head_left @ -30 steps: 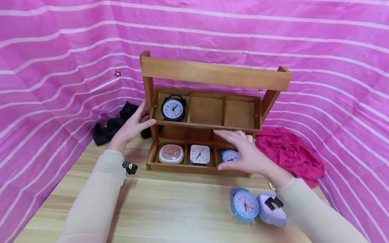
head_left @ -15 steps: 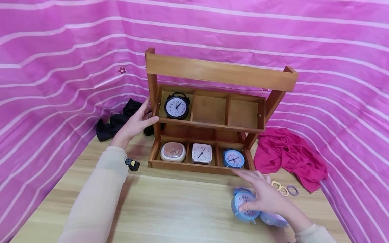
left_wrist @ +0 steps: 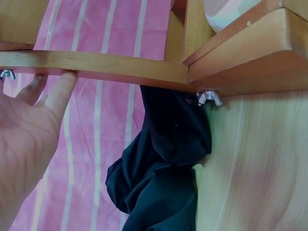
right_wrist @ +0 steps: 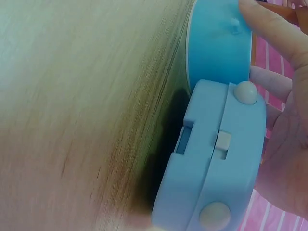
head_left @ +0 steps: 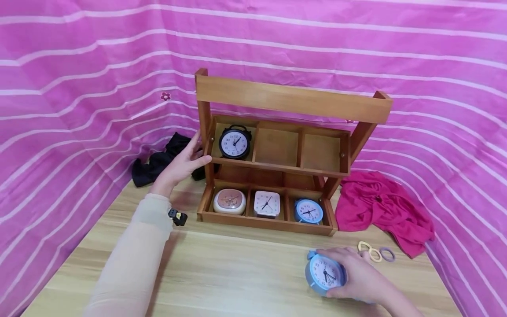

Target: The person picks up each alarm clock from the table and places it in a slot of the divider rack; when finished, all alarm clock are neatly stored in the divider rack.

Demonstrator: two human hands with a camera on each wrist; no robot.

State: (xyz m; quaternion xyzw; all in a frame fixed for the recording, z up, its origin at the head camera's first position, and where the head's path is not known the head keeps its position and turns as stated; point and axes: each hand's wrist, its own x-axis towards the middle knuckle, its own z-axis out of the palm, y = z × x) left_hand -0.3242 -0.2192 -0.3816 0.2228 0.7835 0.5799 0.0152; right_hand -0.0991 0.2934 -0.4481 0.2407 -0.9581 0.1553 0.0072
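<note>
A small wooden rack [head_left: 293,97] with two tiers of compartments stands on the table. My left hand [head_left: 180,169] rests against its left side post [left_wrist: 110,67], fingers extended. My right hand [head_left: 360,277] grips a round blue alarm clock [head_left: 322,274] on the table, right of centre. Beside it lies a pale blue clock [right_wrist: 211,159], seen in the right wrist view but mostly hidden by my hand in the head view. On the upper tier sits a black alarm clock [head_left: 235,144]; below are a cream clock [head_left: 229,201], a white square clock [head_left: 266,203] and a smaller blue clock [head_left: 309,211].
Crumpled black cloth [head_left: 158,165] lies left of the rack, and crimson cloth [head_left: 380,202] lies right of it. Yellow rings [head_left: 375,255] and a purple ring [head_left: 387,254] lie near my right hand. Pink striped fabric [head_left: 119,57] surrounds the table.
My right hand has moved away from the rack's lower right compartment, down to the round blue clock on the table, and now grips it. The left hand stays at the rack's side.
</note>
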